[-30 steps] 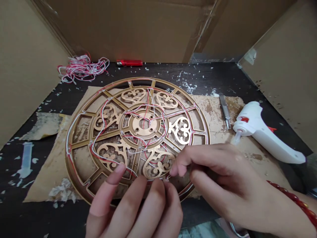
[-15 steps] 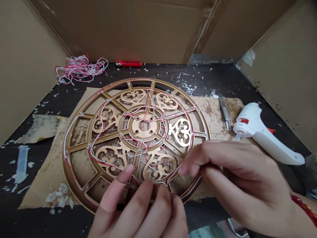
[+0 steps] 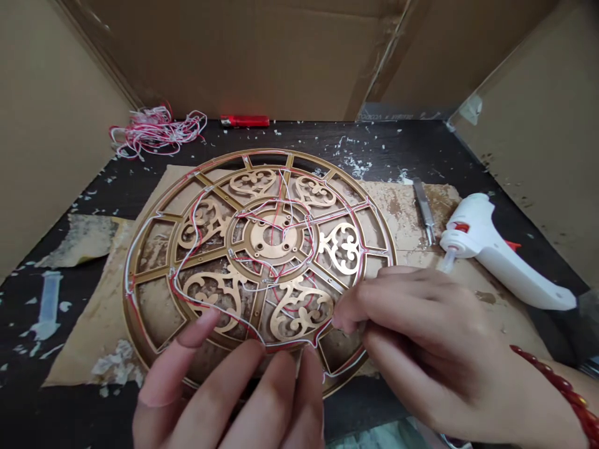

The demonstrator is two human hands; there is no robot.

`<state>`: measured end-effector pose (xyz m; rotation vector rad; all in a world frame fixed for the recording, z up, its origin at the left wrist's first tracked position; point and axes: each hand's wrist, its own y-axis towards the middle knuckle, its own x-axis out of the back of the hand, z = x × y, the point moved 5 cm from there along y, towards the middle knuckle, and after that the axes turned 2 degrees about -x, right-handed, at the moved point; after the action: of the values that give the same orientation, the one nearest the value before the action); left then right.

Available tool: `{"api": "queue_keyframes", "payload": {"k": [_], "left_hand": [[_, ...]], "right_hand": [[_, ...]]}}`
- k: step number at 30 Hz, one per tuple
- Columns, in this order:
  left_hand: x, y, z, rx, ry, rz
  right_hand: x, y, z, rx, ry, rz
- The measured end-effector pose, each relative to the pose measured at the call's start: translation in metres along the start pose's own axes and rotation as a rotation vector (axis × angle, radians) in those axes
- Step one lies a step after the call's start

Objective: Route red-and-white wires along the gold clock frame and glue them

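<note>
A round gold openwork frame [image 3: 285, 284] with scroll ornaments lies flat on a piece of cardboard. Red and white wires [image 3: 189, 249] run along its rings and spokes and around its hub. Over the near edge of the frame is my left hand [image 3: 238, 393], fingers curled at the wires, its thumb or outer finger raised; whatever it grips is hidden. My right hand [image 3: 412, 343], pinched together, touches the wire at the inner ring on the near right side. A red bead bracelet circles the right wrist.
On the right lie a white glue gun [image 3: 500, 249] and metal tweezers [image 3: 423, 209]. A tangle of red and white wire [image 3: 159, 131] and a red lighter [image 3: 246, 120] sit at the back. Cardboard walls [image 3: 243, 56] enclose the dark table; glue scraps [image 3: 116, 365] are at left.
My left hand has moved left along the near edge, uncovering wire near the bottom of the frame. My right hand has shifted slightly left and down. The frame has turned or shifted slightly right.
</note>
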<state>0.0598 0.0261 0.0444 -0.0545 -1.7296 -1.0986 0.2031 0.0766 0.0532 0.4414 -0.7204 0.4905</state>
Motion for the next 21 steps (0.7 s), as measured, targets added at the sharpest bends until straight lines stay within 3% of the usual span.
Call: {"api": "queue_keyframes", "payload": {"k": [5,12,21], "left_hand": [[-0.005,-0.006,-0.001,0.058,0.018,0.018],[-0.009,-0.008,-0.006,-0.009,-0.002,0.065],[-0.010,-0.004,-0.006,-0.050,-0.015,0.048]], "right_hand": [[-0.003,0.000,0.000,0.018,-0.007,0.008],[0.001,-0.001,-0.002,-0.044,0.025,-0.051],[0.016,-0.004,-0.002,-0.131,0.016,-0.266]]}}
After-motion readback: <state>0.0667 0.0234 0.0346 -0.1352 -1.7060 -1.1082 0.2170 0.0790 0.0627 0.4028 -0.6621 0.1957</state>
